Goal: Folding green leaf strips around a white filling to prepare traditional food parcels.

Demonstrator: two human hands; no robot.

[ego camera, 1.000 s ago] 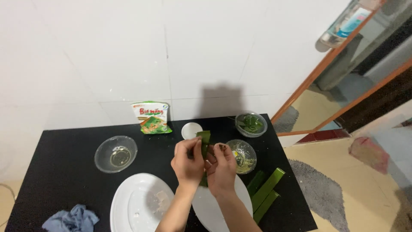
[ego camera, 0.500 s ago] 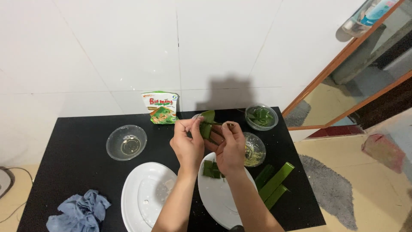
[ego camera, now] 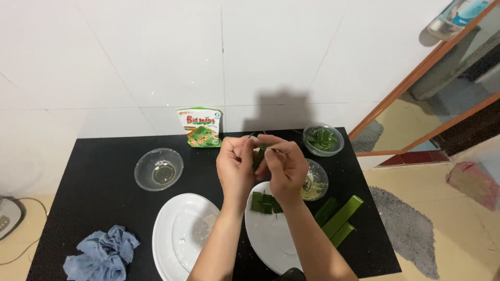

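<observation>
Both hands, left hand (ego camera: 237, 166) & right hand (ego camera: 285, 171), still pinched shut on green leaf strip (ego camera: 259, 155), little changed vs 0.5 s ago.

**Layout of the tabletop**

The table (ego camera: 104, 156) stood against the wall (ego camera: 156, 52). At its centre two plates lay side by side, the left plate (ego camera: 177, 239) touching the right plate (ego camera: 271, 239); folded leaf pieces (ego camera: 264, 203) sat on the right plate. A bowl (ego camera: 159, 169) lay at ten o'clock, a packet (ego camera: 200, 126) at twelve, a leaf-filled bowl (ego camera: 323, 139) at one, another bowl (ego camera: 315, 179) at two, leaf strips (ego camera: 338, 216) at four, and a crumpled cloth (ego camera: 101, 252) at eight.
</observation>
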